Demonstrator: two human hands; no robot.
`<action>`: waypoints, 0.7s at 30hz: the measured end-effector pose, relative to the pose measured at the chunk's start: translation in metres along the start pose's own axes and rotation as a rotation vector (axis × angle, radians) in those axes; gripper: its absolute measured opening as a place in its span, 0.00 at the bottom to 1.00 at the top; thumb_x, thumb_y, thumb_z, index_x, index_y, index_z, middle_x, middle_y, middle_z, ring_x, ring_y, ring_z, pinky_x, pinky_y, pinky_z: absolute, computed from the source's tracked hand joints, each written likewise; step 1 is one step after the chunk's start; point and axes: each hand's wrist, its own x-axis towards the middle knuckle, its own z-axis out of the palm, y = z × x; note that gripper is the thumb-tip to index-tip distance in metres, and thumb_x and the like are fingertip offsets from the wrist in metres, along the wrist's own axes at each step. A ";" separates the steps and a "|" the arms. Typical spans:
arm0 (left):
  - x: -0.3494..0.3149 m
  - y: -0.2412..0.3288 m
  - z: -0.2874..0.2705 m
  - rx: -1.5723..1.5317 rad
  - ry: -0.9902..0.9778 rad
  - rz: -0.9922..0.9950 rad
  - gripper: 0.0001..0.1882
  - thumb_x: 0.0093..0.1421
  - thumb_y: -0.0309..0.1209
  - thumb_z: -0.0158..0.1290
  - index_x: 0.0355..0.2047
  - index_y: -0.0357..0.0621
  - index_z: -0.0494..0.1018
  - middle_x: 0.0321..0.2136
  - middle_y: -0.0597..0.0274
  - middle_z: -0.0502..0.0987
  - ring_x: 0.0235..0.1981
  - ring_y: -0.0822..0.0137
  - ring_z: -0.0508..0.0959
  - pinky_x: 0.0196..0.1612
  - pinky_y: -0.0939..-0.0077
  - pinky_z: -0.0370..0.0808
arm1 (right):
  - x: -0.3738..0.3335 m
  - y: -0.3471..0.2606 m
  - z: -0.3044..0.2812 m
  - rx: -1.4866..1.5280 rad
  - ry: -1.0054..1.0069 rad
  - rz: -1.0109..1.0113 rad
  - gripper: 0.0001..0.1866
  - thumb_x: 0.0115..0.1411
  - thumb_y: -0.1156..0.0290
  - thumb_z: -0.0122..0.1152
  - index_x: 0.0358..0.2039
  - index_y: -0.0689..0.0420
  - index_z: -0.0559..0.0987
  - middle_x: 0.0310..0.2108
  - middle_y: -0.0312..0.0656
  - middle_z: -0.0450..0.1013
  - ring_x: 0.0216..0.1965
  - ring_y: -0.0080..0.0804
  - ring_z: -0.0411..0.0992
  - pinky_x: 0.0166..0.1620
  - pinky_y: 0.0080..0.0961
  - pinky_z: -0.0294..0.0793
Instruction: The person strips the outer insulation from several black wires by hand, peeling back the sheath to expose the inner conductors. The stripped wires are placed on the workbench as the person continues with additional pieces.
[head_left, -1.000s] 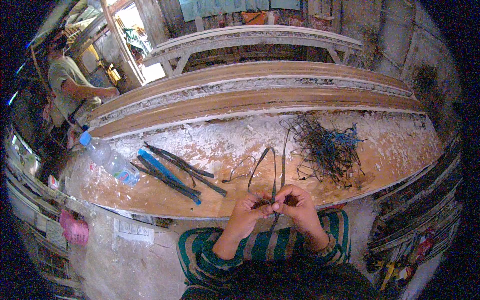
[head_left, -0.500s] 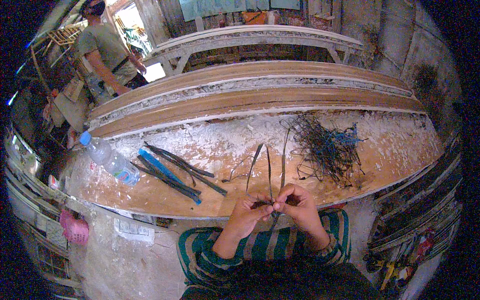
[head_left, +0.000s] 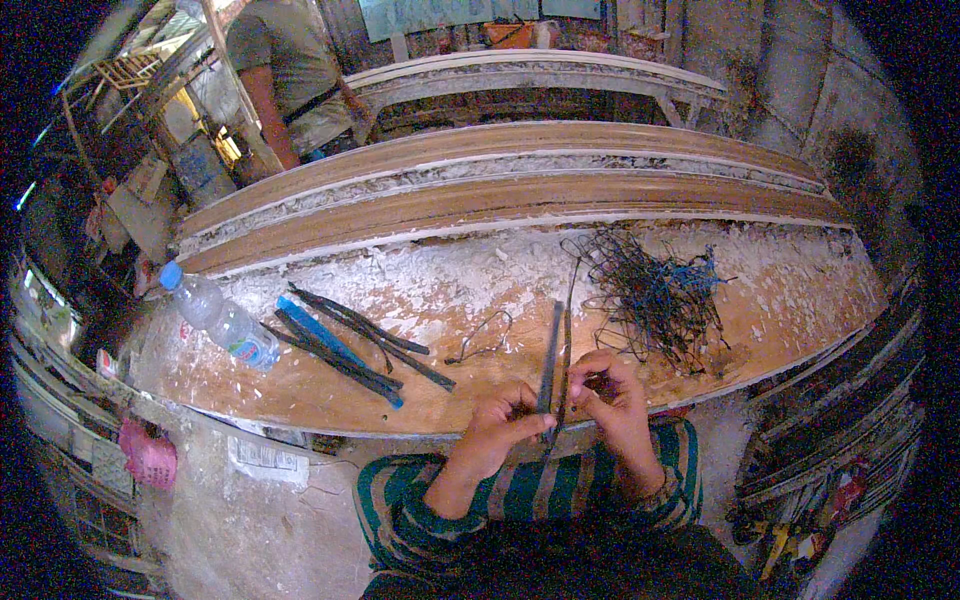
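Observation:
Over the near edge of the wooden table, my left hand (head_left: 498, 428) pinches a flat dark strip (head_left: 550, 350) between thumb and fingers; the strip stands up from the grip. Just beside it my right hand (head_left: 612, 402) has thumb and forefinger closed at a thinner black strip (head_left: 568, 335), which reaches up toward the tangle. Below the hands the two strips come together. To the right lies a tangled heap of black and blue strands (head_left: 655, 300). Left of my hands are several bundles of black strips (head_left: 375, 335) and a blue strip bundle (head_left: 325, 340).
A clear plastic bottle with a blue cap (head_left: 225, 320) lies at the table's left. White flakes cover much of the tabletop (head_left: 450, 400). Long brown boards (head_left: 500, 195) run along its far side. Beyond them a person (head_left: 290, 80) stands at far left, near a white-edged bench (head_left: 540, 75).
The looped strip between my hands is gone; a straight flat strip now stands in my left hand. My right hand has drawn slightly away and up. The person behind has moved right.

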 end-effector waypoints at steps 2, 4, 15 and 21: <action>0.000 -0.001 0.001 0.173 -0.033 0.010 0.06 0.49 0.26 0.56 0.25 0.43 0.70 0.23 0.69 0.72 0.24 0.78 0.70 0.28 0.84 0.67 | 0.002 0.000 -0.002 -0.007 0.071 -0.077 0.15 0.47 0.76 0.60 0.37 0.57 0.68 0.34 0.35 0.64 0.34 0.21 0.65 0.35 0.17 0.66; -0.003 0.000 0.003 0.368 -0.079 0.135 0.06 0.49 0.27 0.56 0.24 0.42 0.69 0.22 0.69 0.71 0.24 0.79 0.69 0.28 0.84 0.67 | 0.002 -0.001 -0.004 -0.101 0.201 -0.129 0.17 0.47 0.75 0.60 0.38 0.57 0.68 0.36 0.35 0.64 0.35 0.22 0.64 0.35 0.18 0.66; -0.002 -0.007 0.013 0.513 -0.277 0.028 0.08 0.49 0.31 0.57 0.24 0.41 0.70 0.23 0.65 0.74 0.28 0.74 0.72 0.33 0.79 0.69 | 0.012 -0.005 -0.052 -0.375 0.311 -0.342 0.03 0.49 0.79 0.54 0.27 0.58 0.72 0.28 0.37 0.64 0.30 0.24 0.64 0.35 0.18 0.65; -0.003 -0.001 0.011 0.556 -0.344 0.012 0.08 0.49 0.30 0.57 0.23 0.40 0.71 0.22 0.66 0.73 0.26 0.76 0.71 0.30 0.81 0.68 | 0.012 -0.006 -0.058 -0.141 0.335 -0.108 0.08 0.45 0.81 0.59 0.26 0.57 0.71 0.27 0.34 0.65 0.30 0.22 0.65 0.35 0.17 0.64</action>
